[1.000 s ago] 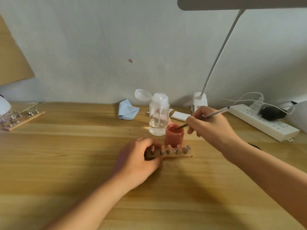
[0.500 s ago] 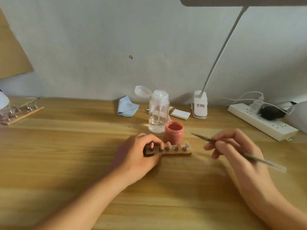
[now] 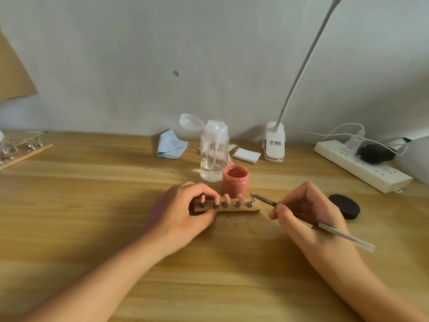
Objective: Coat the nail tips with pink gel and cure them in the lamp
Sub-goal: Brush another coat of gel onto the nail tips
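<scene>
We noted the right hand (image 3: 308, 212) pinching the brush (image 3: 334, 230), bristles at the rightmost nail tip (image 3: 253, 199) just leftward, while the left hand (image 3: 183, 210) gripped the left-right wooden holder (image 3: 232, 207).

My left hand (image 3: 182, 211) lies knuckles up, fingers and thumb curled round the left end of the wooden holder (image 3: 254, 208). My right hand (image 3: 310, 213) pinches the brush (image 3: 336, 232) pen-style. Both forearms reach forward.

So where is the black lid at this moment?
In the head view the black lid lies flat on the table, right of the right hand and in front of the power strip.
</scene>
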The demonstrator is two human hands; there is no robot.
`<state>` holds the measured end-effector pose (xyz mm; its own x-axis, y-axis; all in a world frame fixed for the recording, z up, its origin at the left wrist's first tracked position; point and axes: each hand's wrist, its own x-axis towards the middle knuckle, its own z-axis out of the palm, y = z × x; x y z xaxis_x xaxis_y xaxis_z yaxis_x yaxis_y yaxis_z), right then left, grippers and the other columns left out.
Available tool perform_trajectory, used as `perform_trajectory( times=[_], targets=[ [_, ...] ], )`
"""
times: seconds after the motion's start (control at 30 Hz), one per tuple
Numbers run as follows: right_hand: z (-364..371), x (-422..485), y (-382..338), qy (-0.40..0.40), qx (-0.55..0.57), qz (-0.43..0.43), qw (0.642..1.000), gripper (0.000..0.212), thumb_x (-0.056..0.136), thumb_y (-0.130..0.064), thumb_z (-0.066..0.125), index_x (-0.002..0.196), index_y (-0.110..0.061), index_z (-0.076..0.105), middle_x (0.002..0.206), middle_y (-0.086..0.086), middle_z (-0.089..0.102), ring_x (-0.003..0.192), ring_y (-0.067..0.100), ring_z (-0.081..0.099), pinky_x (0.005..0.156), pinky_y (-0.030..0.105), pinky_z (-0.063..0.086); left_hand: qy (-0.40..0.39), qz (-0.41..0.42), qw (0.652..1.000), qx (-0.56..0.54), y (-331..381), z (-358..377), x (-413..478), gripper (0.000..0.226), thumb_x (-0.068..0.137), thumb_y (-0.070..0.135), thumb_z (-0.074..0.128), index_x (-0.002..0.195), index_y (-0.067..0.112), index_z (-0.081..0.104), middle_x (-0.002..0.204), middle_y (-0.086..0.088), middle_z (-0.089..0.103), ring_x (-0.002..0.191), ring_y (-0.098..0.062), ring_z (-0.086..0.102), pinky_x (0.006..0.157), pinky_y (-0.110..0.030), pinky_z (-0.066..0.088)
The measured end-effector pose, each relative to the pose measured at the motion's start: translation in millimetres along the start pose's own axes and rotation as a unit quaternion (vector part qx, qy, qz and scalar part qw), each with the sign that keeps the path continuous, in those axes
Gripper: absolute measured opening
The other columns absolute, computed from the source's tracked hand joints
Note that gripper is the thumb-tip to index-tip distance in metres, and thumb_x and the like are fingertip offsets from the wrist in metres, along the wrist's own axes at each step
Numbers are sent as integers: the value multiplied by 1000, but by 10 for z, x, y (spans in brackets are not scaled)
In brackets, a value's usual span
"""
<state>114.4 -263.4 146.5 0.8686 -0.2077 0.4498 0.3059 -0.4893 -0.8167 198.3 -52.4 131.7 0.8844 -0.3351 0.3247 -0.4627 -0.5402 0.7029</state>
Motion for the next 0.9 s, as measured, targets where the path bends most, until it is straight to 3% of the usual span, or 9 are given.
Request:
perform_trajectory(
  times=[0.13, 0.33, 0.47, 0.53, 0.6, 0.67, 0.8, 0.9],
  targets=[
    [-24, -12, 12, 20, 7, 0, 1000, 12, 78, -5, 62, 72, -13, 56, 66, 10, 63, 65, 27, 59, 58, 38, 46, 3, 0, 1000, -1, -4, 6, 3, 25, 76, 21, 76, 78, 43, 64, 90, 9, 65, 84, -7, 56, 80, -30, 48],
    [-2, -9, -26, 1, 20, -6, 1000, 9, 84, -6, 65, 79, -11, 58, 73, 8, 69, 69, 24, 64, 64, 39, 51, -1, 1, 1000, 0, -20, 5, 4, 25, 76, 21, 76, 79, 43, 64, 90, 9, 65, 85, -8, 56, 81, -32, 49],
    [-23, -15, -4, 19, 29, 5, 999, 13, 81, -8, 65, 73, -8, 55, 65, 13, 62, 65, 31, 57, 59, 42, 46, 0, 1, 1000, 2, -15, 4, 7, 25, 76, 22, 76, 78, 43, 63, 92, 9, 67, 84, -6, 56, 80, -30, 49],
    [-51, -24, 17, 44, 36, -4, 998, 15, 83, -2, 64, 74, -8, 54, 64, 14, 59, 61, 28, 53, 56, 38, 44, -1, 3, 1000, 1, -13, 1, 8, 27, 77, 21, 76, 76, 44, 62, 92, 10, 67, 83, -5, 55, 80, -29, 49],
    [-54, -28, 25, 63, 45, -17, 997, 16, 87, 3, 62, 80, -9, 54, 65, 10, 58, 59, 18, 51, 53, 24, 41, -2, 4, 1000, 2, -10, -3, 6, 28, 77, 21, 76, 75, 45, 62, 92, 10, 67, 84, -6, 55, 80, -29, 49],
    [-41, -22, 16, 68, 49, -30, 996, 14, 89, 0, 63, 86, -12, 56, 68, 6, 59, 62, 13, 53, 58, 17, 42, 0, -1, 1000, 5, -2, -5, 7, 28, 76, 21, 76, 75, 45, 62, 90, 10, 65, 84, -7, 55, 80, -28, 47],
    [-72, -2, -29, 73, 38, -30, 996, 15, 87, -4, 66, 91, -18, 65, 84, 2, 69, 78, 13, 65, 70, 19, 51, -4, -4, 1000, 14, 8, -15, 5, 24, 77, 23, 77, 76, 43, 64, 84, 11, 60, 83, -6, 55, 79, -27, 45],
    [-71, 92, -96, 72, 71, 10, 995, 20, 88, 2, 60, 91, -15, 69, 80, 3, 73, 76, 7, 65, 68, 18, 49, -6, -12, 1000, 8, 2, -16, 0, 19, 78, 25, 77, 80, 41, 66, 84, 12, 59, 83, -4, 55, 78, -24, 44]
  ],
)
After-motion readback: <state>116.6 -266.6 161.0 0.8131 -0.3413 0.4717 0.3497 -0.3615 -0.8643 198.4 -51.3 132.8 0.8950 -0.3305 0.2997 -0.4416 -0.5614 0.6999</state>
